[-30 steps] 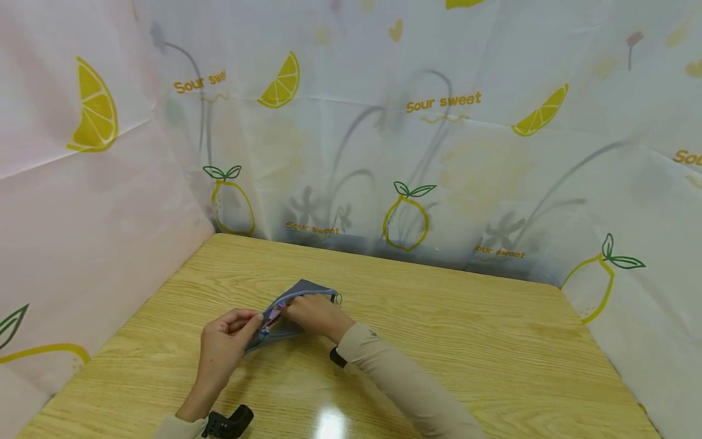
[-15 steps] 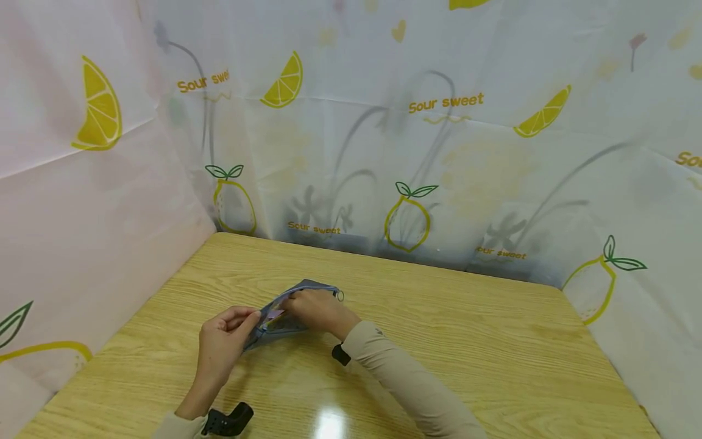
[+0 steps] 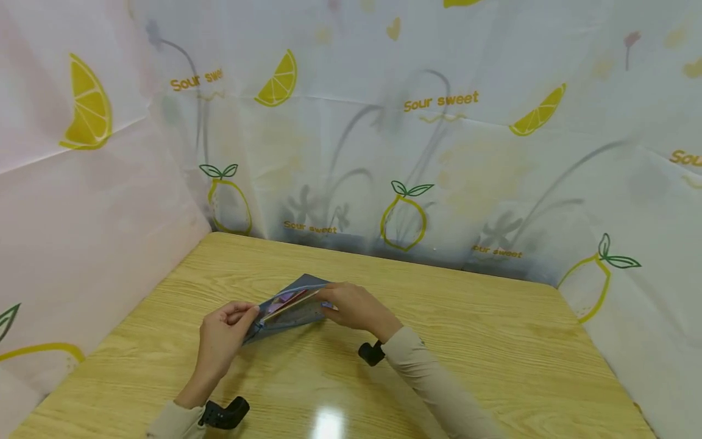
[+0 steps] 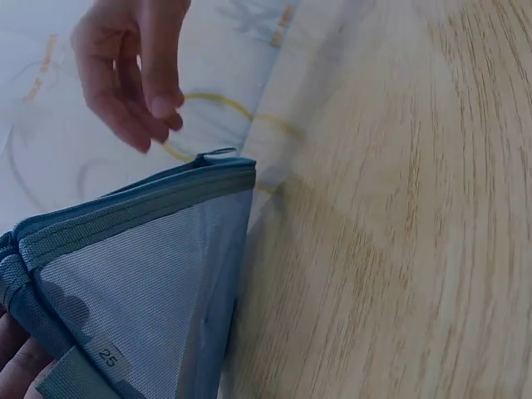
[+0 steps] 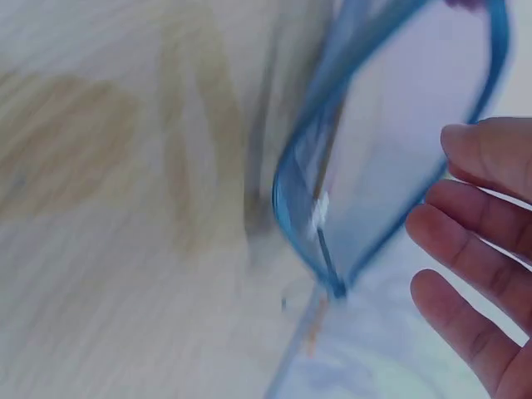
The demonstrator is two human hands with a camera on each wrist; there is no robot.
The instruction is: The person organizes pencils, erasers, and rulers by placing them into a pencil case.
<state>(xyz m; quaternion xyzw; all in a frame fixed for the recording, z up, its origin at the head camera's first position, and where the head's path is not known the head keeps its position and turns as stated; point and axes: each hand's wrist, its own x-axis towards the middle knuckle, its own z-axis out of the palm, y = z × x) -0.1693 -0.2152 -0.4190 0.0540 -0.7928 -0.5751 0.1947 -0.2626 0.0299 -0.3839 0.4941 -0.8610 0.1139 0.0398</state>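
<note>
A blue zip pouch [image 3: 301,315] with mesh sides lies tilted on the table, its mouth spread apart. My left hand [image 3: 222,335] pinches its near left end between thumb and fingers. Inside the mouth a pink-purple item [image 3: 281,301] shows, with a thin pale strip along it; their kind is unclear. My right hand [image 3: 359,310] is at the pouch's right end. In the right wrist view its fingers [image 5: 478,220] are spread and loosely bent beside the mouth, holding nothing. A small tag reading 25 shows on the pouch [image 4: 150,291] in the left wrist view.
The wooden table [image 3: 466,353] extends to the right and front of both hands. Lemon-printed sheets [image 3: 329,140] stand along its back and sides. A black strap device [image 3: 225,414] sits at the left wrist, another black device [image 3: 372,353] at the right.
My right hand has come out of the pouch's mouth and moved to the right, leaving more of the contents visible. The left hand keeps its hold on the pouch's end.
</note>
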